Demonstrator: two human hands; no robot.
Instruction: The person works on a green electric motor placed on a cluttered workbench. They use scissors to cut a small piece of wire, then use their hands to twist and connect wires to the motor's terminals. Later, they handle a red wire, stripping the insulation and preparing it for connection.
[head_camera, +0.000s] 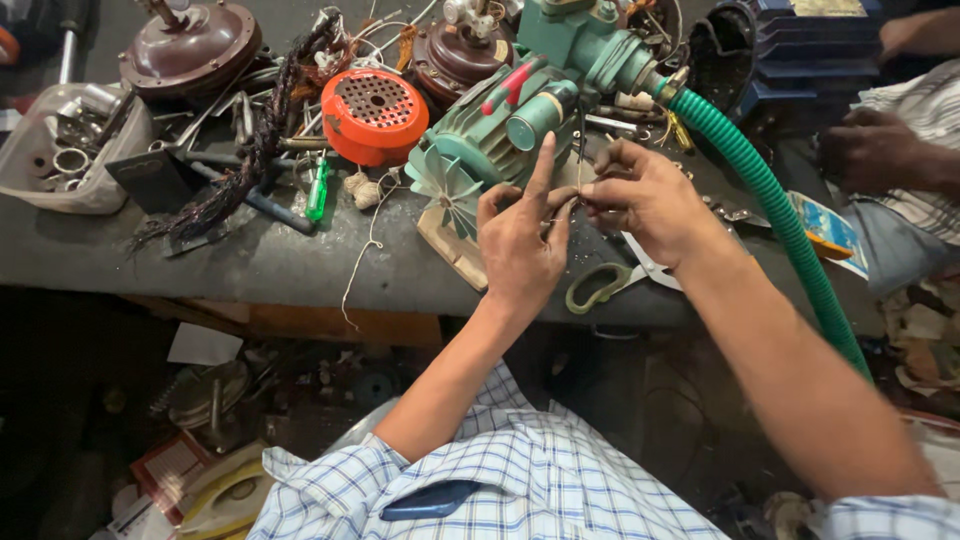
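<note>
**Fine wire pinched between both hands at the pump**

Left hand (520, 245) pinches a thin wire (578, 160), index finger raised; right hand (640, 195) pinches it too, just before the green pump (500, 130). Best keep the wire taut, grip near its end. Dark tabletop (250, 260) crowded: tray (60, 160), orange cover (373, 113), scissors (610, 282), hose (770, 200). Cluttered floor below.

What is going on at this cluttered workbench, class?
A person pinches a thin wire between the left hand and the right hand, just in front of a green pump motor with a green ribbed hose. An orange vented cover and scissors lie on the dark bench. Another person's hand rests at the right.
</note>
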